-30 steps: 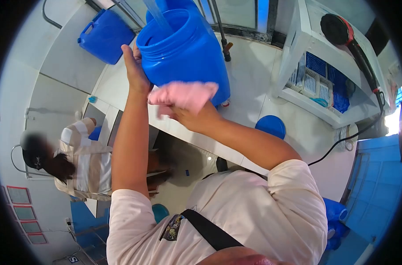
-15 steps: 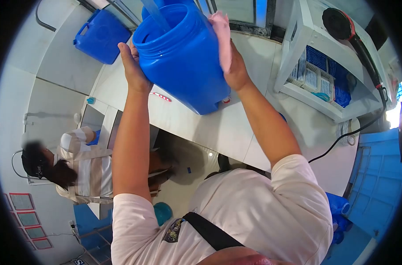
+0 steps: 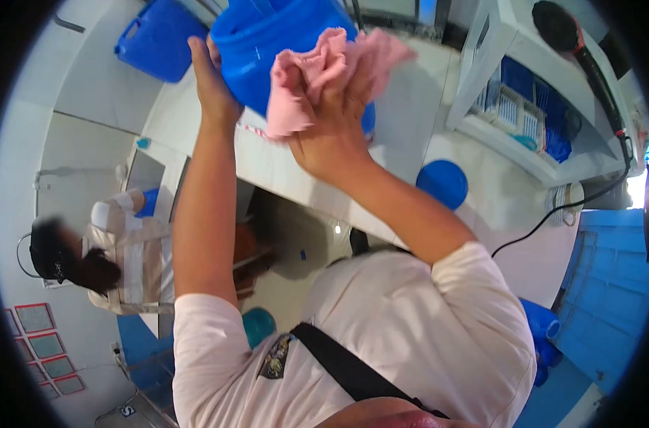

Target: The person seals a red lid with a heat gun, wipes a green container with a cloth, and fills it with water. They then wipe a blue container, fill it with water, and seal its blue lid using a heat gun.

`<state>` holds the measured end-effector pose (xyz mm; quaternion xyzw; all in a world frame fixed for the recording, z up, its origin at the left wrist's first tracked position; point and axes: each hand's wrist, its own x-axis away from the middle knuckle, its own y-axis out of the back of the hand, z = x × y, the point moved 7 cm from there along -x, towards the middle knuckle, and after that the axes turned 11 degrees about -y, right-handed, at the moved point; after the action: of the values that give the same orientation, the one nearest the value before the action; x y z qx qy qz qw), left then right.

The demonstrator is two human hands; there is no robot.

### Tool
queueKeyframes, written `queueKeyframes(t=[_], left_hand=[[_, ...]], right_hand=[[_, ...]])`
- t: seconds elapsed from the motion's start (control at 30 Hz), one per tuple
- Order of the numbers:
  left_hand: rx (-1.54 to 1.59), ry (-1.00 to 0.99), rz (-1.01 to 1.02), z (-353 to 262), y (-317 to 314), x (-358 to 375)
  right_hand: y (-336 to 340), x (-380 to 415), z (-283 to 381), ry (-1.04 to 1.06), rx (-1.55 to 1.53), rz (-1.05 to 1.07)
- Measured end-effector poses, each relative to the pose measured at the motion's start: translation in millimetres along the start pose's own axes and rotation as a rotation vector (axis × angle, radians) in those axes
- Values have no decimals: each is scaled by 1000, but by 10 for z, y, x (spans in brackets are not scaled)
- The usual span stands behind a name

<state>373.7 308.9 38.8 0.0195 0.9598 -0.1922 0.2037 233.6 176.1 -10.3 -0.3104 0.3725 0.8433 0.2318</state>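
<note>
A wide-mouthed blue plastic drum [image 3: 249, 60] is tilted over the white table at the top of the view. My left hand [image 3: 216, 89] grips its left side near the threaded neck, thumb up and the other fingers mostly hidden behind. In my right hand [image 3: 333, 132] is a crumpled pink cloth [image 3: 293, 96], pressed against the drum's near face. This hand's fingers are bent into the cloth. Part of the drum's mouth is cut off by the upper edge of the view.
A round blue lid [image 3: 442, 184] lies on the table [image 3: 410, 121] by my right forearm. A blue jerrycan [image 3: 160, 39] stands at the far left. On a white shelf unit [image 3: 474, 93] rests a corded black-and-red tool [image 3: 588, 75]. Another person [image 3: 128, 246] sits at left.
My right hand has moved the pink cloth from the drum's right side onto its near face. The drum has shifted up in view, and the blue lid now shows fully.
</note>
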Motion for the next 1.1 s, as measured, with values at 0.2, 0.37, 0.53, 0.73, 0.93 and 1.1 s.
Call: queueKeyframes(t=[0.2, 0.37, 0.53, 0.73, 0.93, 1.1], left_hand=[[-66, -46, 80, -11, -29, -14], [-42, 29, 120, 104, 131, -110], [33, -37, 76, 45, -43, 3], [86, -81, 118, 52, -104, 41], [38, -126, 198, -67, -148, 87], [32, -155, 238, -118, -159, 94]], right_hand=[[-768, 1043, -613, 455, 449, 338], [-473, 852, -1420, 31, 135, 910], [437, -448, -615, 239, -427, -218], [-94, -1537, -1204, -648, -832, 634], [-875, -2132, -1502, -769, -732, 764], [-581, -2693, -658, 347, -343, 227]])
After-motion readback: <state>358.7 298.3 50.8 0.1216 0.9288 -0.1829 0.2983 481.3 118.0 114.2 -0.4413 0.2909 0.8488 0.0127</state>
